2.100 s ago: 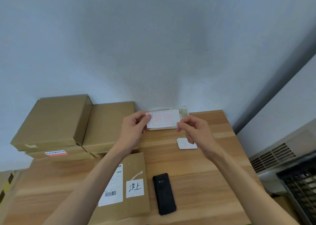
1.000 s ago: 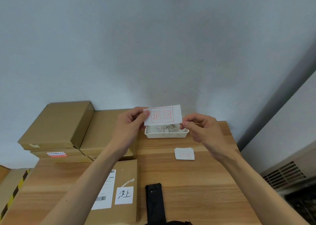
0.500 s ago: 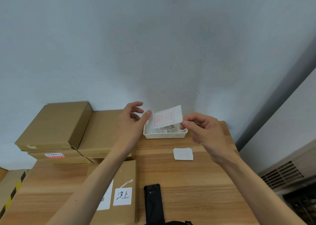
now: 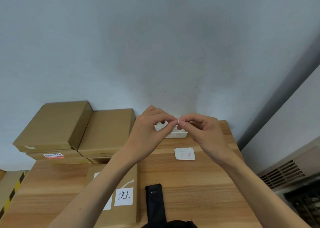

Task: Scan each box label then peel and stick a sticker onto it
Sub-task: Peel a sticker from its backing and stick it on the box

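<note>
Pale grey wall fills the upper part of the view, and below it a light wooden table (image 4: pixel 190 184) with a striped grain runs from the near edge to the wall. Above the far middle of the table, the left hand (image 4: pixel 149 132) and the right hand (image 4: pixel 202 132) meet fingertip to fingertip, each pinching a small white sticker (image 4: pixel 178 122) held edge-on, so its face cannot be read. Just behind the hands, against the wall, sits a small white plastic basket (image 4: pixel 180 135), partly hidden by them. A short stack of white stickers with red print (image 4: pixel 184 153) lies flat on the table right of centre, near the basket but apart from it. At the near edge a flat brown cardboard box (image 4: pixel 128 175) lies under the left forearm, bearing a white square label with black handwriting (image 4: pixel 123 196) and a second white label mostly covered by the arm. A black handheld scanner (image 4: pixel 155 201) lies just right of that box. At the far left, stacked brown cardboard boxes (image 4: pixel 78 129) rest against the wall; one lower box carries a red and white strip label (image 4: pixel 54 155). A grey vented unit (image 4: pixel 284 172) stands right of the table.
</note>
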